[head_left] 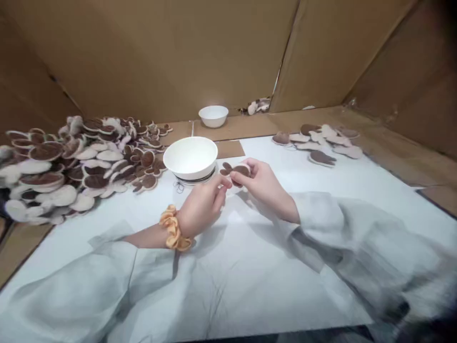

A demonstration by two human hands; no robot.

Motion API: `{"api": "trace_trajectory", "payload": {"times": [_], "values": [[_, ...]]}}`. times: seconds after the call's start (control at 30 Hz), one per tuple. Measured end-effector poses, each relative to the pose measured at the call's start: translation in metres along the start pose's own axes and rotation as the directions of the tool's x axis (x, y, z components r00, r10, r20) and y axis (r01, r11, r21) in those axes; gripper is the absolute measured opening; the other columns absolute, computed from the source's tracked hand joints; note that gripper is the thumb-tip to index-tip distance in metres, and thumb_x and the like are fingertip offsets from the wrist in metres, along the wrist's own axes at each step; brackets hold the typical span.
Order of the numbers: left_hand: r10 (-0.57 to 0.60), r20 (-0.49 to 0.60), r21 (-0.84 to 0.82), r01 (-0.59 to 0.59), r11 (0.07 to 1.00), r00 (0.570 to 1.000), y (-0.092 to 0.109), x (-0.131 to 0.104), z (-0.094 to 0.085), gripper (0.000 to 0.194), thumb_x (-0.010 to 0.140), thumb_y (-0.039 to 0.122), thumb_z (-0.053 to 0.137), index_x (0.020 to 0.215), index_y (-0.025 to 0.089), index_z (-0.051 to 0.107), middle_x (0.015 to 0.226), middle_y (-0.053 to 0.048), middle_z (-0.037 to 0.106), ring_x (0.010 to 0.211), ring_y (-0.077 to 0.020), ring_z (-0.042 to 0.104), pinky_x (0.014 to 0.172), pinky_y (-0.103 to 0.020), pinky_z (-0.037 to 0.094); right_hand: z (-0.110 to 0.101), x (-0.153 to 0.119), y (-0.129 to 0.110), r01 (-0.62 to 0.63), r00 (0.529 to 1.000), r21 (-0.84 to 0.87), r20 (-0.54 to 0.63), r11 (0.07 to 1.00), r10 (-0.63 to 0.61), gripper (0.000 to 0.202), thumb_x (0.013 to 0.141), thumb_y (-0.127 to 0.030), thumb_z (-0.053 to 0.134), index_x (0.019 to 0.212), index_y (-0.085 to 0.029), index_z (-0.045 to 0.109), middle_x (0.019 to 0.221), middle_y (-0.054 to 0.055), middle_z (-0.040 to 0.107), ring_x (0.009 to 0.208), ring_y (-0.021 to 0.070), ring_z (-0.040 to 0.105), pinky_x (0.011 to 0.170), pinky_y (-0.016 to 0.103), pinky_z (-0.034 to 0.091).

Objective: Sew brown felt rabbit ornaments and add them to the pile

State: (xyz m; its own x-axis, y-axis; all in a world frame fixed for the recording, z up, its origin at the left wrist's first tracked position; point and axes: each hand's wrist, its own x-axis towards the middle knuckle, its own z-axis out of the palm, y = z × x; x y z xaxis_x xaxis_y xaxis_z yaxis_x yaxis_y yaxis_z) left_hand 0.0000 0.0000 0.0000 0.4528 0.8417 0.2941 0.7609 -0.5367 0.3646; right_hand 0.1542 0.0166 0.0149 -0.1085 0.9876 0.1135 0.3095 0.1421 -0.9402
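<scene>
A small brown plush piece with a pale edge and ear-like lobes (241, 169) is pinched between the thumb and fingers of my right hand (266, 186). Just below its lobed end, the fingertips of my left hand (203, 205) are pressed together; whatever they grip is too small to make out. A yellow scrunchie (174, 227) circles my left wrist. Beyond the left hand stands a large white bowl (191, 157), with dark bands around its lower part. A bit of dark thread (178, 186) lies beside its base.
A big heap of brown and white plush pieces (96, 164) covers the table's left side. A smaller group of them (321, 140) lies at the right. Behind stands a small white bowl (213, 116), near more scraps (259, 105). Cardboard walls (171, 57) enclose the white tabletop (257, 290).
</scene>
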Motion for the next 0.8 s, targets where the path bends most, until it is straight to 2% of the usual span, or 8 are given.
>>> {"api": "trace_trajectory", "payload": {"times": [0.1, 0.17, 0.3, 0.4, 0.53, 0.63, 0.7, 0.8], "values": [[0.085, 0.077, 0.308, -0.105, 0.946, 0.993, 0.006, -0.001, -0.006, 0.018, 0.084, 0.012, 0.038, 0.097, 0.013, 0.05, 0.063, -0.002, 0.063, 0.053, -0.017, 0.061, 0.048, -0.024, 0.041, -0.006, 0.004, 0.005, 0.119, 0.99, -0.177, 0.097, 0.977, -0.103, 0.004, 0.069, -0.016, 0.052, 0.066, -0.014, 0.054, 0.062, -0.002, 0.054, 0.058, 0.0104, 0.046, 0.054, 0.022, 0.033], [0.203, 0.131, 0.478, -0.241, 0.844, 0.97, 0.006, 0.0, -0.009, 0.019, 0.08, 0.007, 0.038, 0.092, 0.012, 0.052, 0.059, -0.003, 0.061, 0.049, -0.0188, 0.059, 0.043, -0.025, 0.038, -0.009, 0.006, 0.008, 0.181, 0.973, -0.272, 0.189, 0.945, -0.131, 0.007, 0.069, -0.016, 0.051, 0.063, -0.014, 0.055, 0.061, -0.001, 0.055, 0.058, 0.0105, 0.046, 0.054, 0.022, 0.032], [0.51, 0.149, 0.65, -0.472, 0.595, 0.847, 0.0, 0.004, -0.016, 0.02, 0.08, 0.003, 0.036, 0.082, 0.011, 0.054, 0.051, 0.0, 0.054, 0.044, -0.0162, 0.055, 0.04, -0.025, 0.036, -0.015, 0.01, 0.006, 0.25, 0.923, -0.363, 0.369, 0.897, -0.108, 0.012, 0.069, -0.016, 0.049, 0.06, -0.014, 0.056, 0.057, -0.002, 0.053, 0.055, 0.0099, 0.044, 0.052, 0.022, 0.03], [0.645, 0.099, 0.671, -0.529, 0.519, 0.758, -0.006, 0.008, -0.02, 0.017, 0.083, 0.007, 0.038, 0.082, 0.012, 0.055, 0.048, 0.002, 0.05, 0.042, -0.0127, 0.05, 0.041, -0.024, 0.036, -0.02, 0.012, 0.003, 0.26, 0.876, -0.329, 0.475, 0.908, -0.079, 0.012, 0.069, -0.016, 0.049, 0.059, -0.014, 0.056, 0.053, -0.003, 0.051, 0.053, 0.0092, 0.042, 0.05, 0.022, 0.03], [0.69, 0.072, 0.627, -0.571, 0.53, 0.72, -0.01, 0.01, -0.026, 0.017, 0.085, 0.01, 0.039, 0.083, 0.014, 0.055, 0.049, 0.003, 0.049, 0.041, -0.0106, 0.046, 0.042, -0.023, 0.033, -0.025, 0.012, 0.0, 0.241, 0.828, -0.259, 0.558, 0.935, -0.058, 0.01, 0.068, -0.013, 0.049, 0.062, -0.014, 0.058, 0.056, -0.002, 0.056, 0.053, 0.0094, 0.046, 0.05, 0.022, 0.033], [0.689, 0.052, 0.559, -0.593, 0.58, 0.723, -0.015, 0.009, -0.027, 0.02, 0.086, 0.009, 0.037, 0.086, 0.016, 0.056, 0.05, 0.004, 0.049, 0.042, -0.0099, 0.044, 0.042, -0.023, 0.03, -0.026, 0.011, -0.002, 0.217, 0.81, -0.216, 0.583, 0.952, -0.052, 0.01, 0.068, -0.011, 0.05, 0.065, -0.013, 0.06, 0.061, 0.001, 0.062, 0.056, 0.0112, 0.052, 0.052, 0.022, 0.037], [0.655, 0.025, 0.489, -0.581, 0.651, 0.755, -0.019, 0.009, -0.026, 0.023, 0.085, 0.009, 0.036, 0.088, 0.017, 0.057, 0.05, 0.004, 0.05, 0.042, -0.0094, 0.042, 0.043, -0.022, 0.029, -0.027, 0.011, -0.003, 0.188, 0.799, -0.167, 0.599, 0.968, -0.052, 0.009, 0.068, -0.012, 0.052, 0.069, -0.013, 0.061, 0.067, 0.003, 0.065, 0.06, 0.0128, 0.055, 0.053, 0.023, 0.039], [0.53, -0.026, 0.312, -0.497, 0.81, 0.847, -0.025, 0.01, -0.023, 0.019, 0.086, 0.014, 0.039, 0.09, 0.018, 0.057, 0.053, 0.004, 0.053, 0.045, -0.0081, 0.043, 0.046, -0.02, 0.031, -0.027, 0.01, -0.003, 0.132, 0.763, -0.04, 0.643, 0.99, -0.076, 0.01, 0.07, -0.012, 0.054, 0.075, -0.013, 0.062, 0.075, 0.005, 0.068, 0.067, 0.0144, 0.059, 0.058, 0.024, 0.044]]}}
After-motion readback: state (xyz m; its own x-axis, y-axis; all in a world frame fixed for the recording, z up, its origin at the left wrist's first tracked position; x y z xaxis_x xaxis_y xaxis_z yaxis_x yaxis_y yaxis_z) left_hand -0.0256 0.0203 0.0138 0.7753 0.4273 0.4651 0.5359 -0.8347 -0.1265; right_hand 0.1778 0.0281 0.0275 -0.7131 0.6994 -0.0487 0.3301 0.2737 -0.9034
